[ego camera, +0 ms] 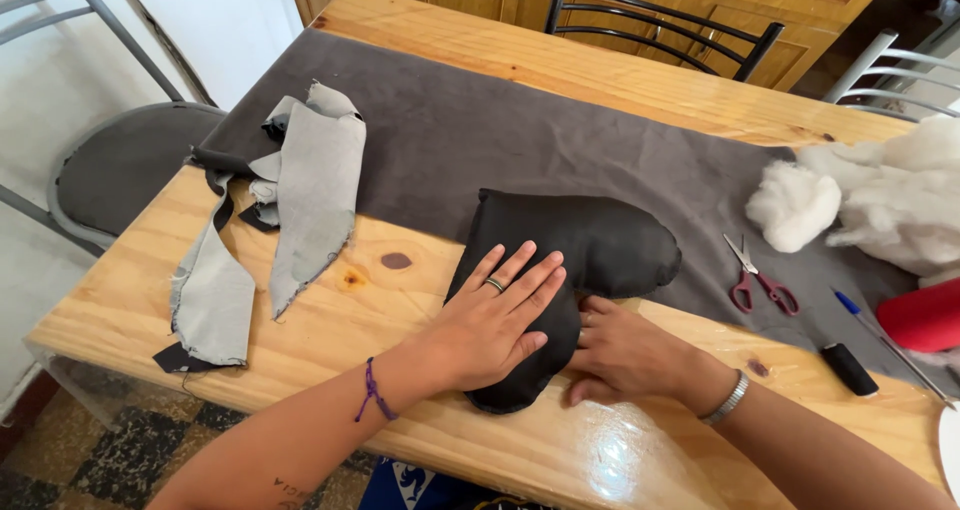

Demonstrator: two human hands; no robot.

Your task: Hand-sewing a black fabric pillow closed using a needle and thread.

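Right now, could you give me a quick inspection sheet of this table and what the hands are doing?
Surface: wooden table, partly covered by a dark grey cloth.
Job's things: black heart-shaped stuffed cushion lying on the table.
Clutter: grey fabric scraps, white stuffing, red-handled scissors, black thread spool, blue pen, red object at the right edge.
Hands: left hand flat on the cushion, fingers spread; right hand at the cushion's lower edge, fingers tucked against it.
Cables: nothing seen.
Surroundings: metal chairs, wooden cabinets, tiled floor.
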